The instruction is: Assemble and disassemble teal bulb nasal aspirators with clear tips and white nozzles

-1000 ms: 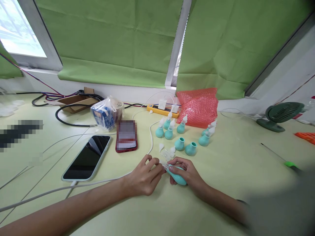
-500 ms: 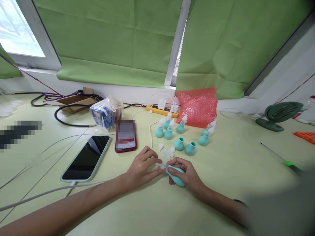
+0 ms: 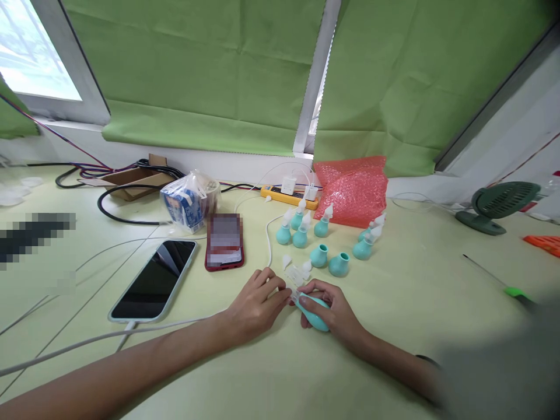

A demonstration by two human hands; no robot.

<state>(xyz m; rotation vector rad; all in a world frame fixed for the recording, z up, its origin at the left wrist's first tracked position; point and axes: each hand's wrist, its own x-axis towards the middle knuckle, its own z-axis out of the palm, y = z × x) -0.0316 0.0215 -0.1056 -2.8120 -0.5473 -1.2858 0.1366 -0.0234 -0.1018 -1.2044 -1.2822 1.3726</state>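
My right hand [image 3: 335,312] is wrapped round a teal rubber bulb [image 3: 315,315], its neck pointing left. At that neck, a clear plastic nozzle [image 3: 294,294] is pinched between the fingertips of my left hand [image 3: 260,300]. My fingers partly cover the nozzle, so how deep it sits is hidden. Just beyond lie loose translucent plastic tips [image 3: 297,273]. Two teal bulbs with open necks [image 3: 338,265] stand farther back. Around them are several teal bulbs fitted with clear tips [image 3: 300,236].
A black-screened phone [image 3: 154,283] and a red-cased phone [image 3: 224,242] lie left of my hands. White cables cross the table. Behind are a yellow power strip [image 3: 275,193], a red bubble-wrap bag [image 3: 352,192] and a bagged blue box [image 3: 188,207]. A green fan [image 3: 499,204] and screwdriver [image 3: 514,290] are at right.
My left hand's spread fingers have closed together at the nozzle, and the hand has tilted slightly. The right hand and its bulb have stayed almost in place.
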